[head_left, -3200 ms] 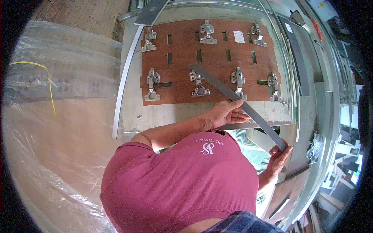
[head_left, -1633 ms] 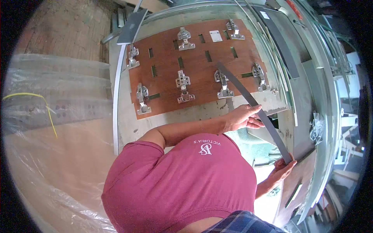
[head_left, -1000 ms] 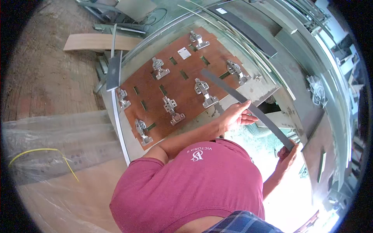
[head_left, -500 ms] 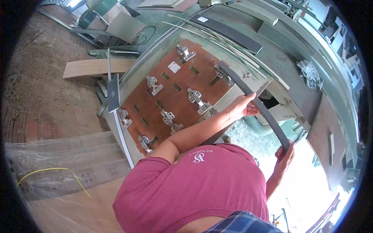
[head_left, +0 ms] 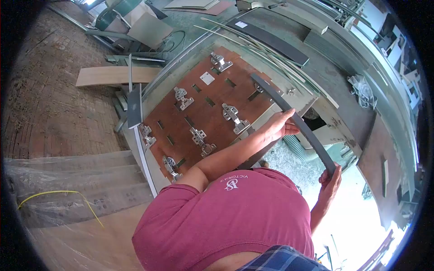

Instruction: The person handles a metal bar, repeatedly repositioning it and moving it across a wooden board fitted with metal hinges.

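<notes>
A long, narrow dark grey strip (head_left: 304, 128) spans diagonally between my two hands. My left hand (head_left: 279, 124) grips it near its middle, thumb on its edge and fingers curled below. At the lower end, my right hand (head_left: 331, 177) is closed around the strip. The strip's far end hangs over a reddish-brown board (head_left: 210, 86) and hides part of one metal hinge there. Several metal cabinet hinges, such as this hinge (head_left: 235, 118), lie on that board among dark rectangular slots. A white label (head_left: 207, 78) is stuck on the board.
Thin pale strips (head_left: 275, 61) and a dark panel (head_left: 266, 39) lie beyond the board. A ribbed hose (head_left: 299, 148) runs beneath the bench edge. Clear plastic bundles (head_left: 362, 91) sit to the right. Plastic sheeting (head_left: 72, 180) covers boards at left, beside a wooden plank (head_left: 115, 76).
The view has shifted slightly. The strip's face looks turned a little, and both hands keep hold of it in nearly the same places.
</notes>
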`<action>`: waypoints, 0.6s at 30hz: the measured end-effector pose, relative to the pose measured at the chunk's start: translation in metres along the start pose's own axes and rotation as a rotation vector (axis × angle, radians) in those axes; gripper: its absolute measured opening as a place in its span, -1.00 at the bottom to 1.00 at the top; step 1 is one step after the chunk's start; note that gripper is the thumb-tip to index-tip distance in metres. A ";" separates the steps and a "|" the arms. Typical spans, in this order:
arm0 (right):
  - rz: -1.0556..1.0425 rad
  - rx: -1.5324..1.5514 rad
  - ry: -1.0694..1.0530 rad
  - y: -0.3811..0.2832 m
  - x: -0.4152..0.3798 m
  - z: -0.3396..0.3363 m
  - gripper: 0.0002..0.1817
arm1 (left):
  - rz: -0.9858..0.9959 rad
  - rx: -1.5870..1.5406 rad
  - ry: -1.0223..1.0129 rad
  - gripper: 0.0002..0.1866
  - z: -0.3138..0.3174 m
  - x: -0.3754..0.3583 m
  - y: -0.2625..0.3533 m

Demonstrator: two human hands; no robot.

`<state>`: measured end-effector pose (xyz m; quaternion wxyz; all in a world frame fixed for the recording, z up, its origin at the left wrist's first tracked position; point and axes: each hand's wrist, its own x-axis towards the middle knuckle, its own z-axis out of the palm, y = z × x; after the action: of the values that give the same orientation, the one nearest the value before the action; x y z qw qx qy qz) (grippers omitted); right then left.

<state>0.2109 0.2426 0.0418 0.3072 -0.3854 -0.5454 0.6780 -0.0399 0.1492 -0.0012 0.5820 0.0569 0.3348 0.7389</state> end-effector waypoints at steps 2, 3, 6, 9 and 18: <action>-0.005 0.028 -0.077 -0.005 0.003 0.011 -0.46 | 0.047 0.005 0.025 -0.66 -0.002 -0.001 0.015; -0.007 0.028 -0.083 -0.007 0.005 0.020 -0.46 | 0.088 0.011 0.046 -0.66 0.000 -0.004 0.027; -0.076 0.016 -0.237 -0.017 0.011 0.060 -0.49 | 0.294 -0.064 0.050 -0.66 -0.006 -0.009 0.068; -0.064 0.001 -0.395 -0.032 0.016 0.103 -0.50 | 0.414 -0.117 0.082 -0.67 -0.022 -0.012 0.098; -0.033 0.038 -0.539 -0.030 0.035 0.165 -0.49 | 0.533 -0.251 0.215 -0.68 -0.067 -0.016 0.140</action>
<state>0.0513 0.1949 0.0825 0.1691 -0.1760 -0.6008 0.7612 -0.1814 0.0920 0.0305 0.3317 -0.0080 0.2741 0.9027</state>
